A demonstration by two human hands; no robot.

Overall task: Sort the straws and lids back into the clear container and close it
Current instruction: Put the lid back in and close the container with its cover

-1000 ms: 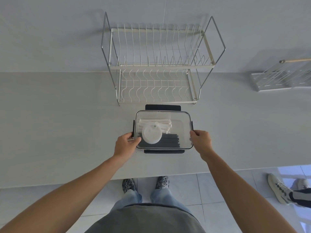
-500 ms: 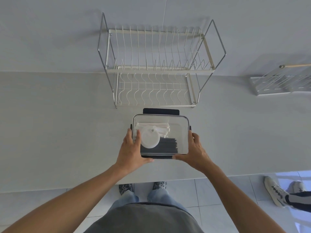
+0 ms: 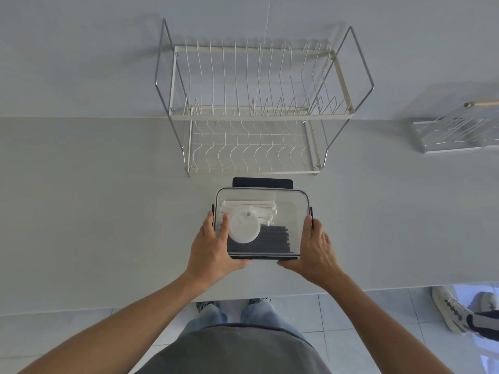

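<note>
The clear container (image 3: 293,211) sits on the white counter with its transparent lid on top. Inside lie white straws (image 3: 266,209), black straws (image 3: 272,238) and a round white cup lid (image 3: 244,229). My left hand (image 3: 213,249) rests on the container's left side, thumb under the front edge near the dark front latch (image 3: 263,257). My right hand (image 3: 316,252) presses the right side, with its thumb at the front edge too. The dark back latch (image 3: 262,182) sticks out flat behind the container.
A two-tier wire dish rack (image 3: 256,114) stands just behind the container. A smaller white rack (image 3: 456,133) sits at the far right. The counter's front edge (image 3: 135,306) runs close below my hands. Another person's shoes (image 3: 459,311) are on the tiled floor at right.
Both hands moved from the container's side latches to its front corners, thumbs now at the front edge. The front latch, sticking out a second ago, now lies folded against the container.
</note>
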